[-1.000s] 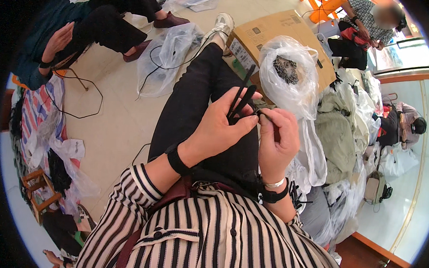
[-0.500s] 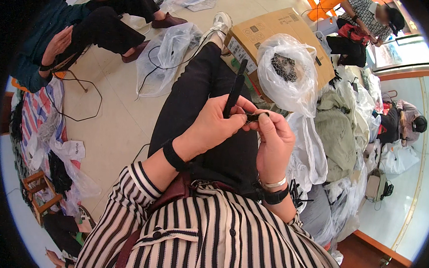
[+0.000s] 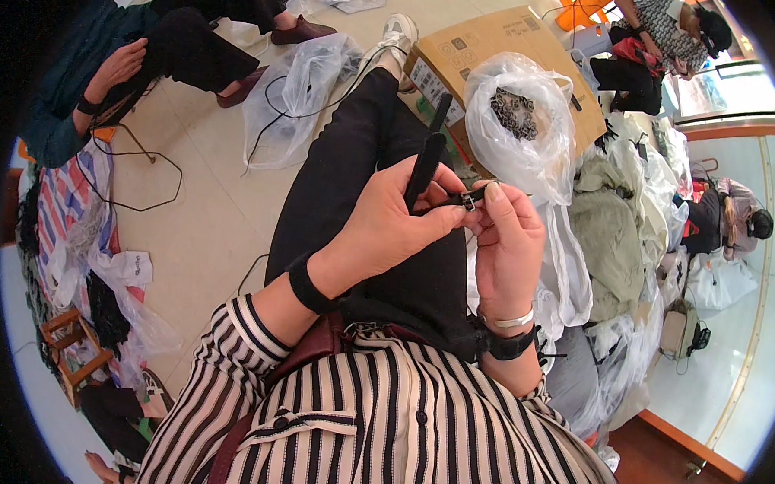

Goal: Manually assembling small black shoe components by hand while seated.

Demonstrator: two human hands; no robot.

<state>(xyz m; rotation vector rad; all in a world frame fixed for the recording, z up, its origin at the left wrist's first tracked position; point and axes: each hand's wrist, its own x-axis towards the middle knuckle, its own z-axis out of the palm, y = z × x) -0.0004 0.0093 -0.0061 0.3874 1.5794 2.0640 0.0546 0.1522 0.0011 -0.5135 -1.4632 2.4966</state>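
Note:
Over my lap, my left hand (image 3: 387,214) pinches a black strap (image 3: 426,161), which stands up past the fingers away from me. A small silvery buckle (image 3: 469,201) shows on the strap between my two hands. My right hand (image 3: 511,234) grips the strap's other end between thumb and forefinger, just right of the buckle. Its remaining fingers curl beneath. Fingers partly hide how the strap runs through the buckle.
Beyond my hands, a white plastic bag (image 3: 548,167) holding small metal pieces (image 3: 514,113) rests against a cardboard box (image 3: 452,54). Cloth and bags (image 3: 608,243) are heaped at right. A clear bag (image 3: 275,133) with a black cord lies ahead-left. Other people sit around.
My right hand has moved slightly right, away from the left. The buckle between the hands now shows plainly, where fingers covered it before.

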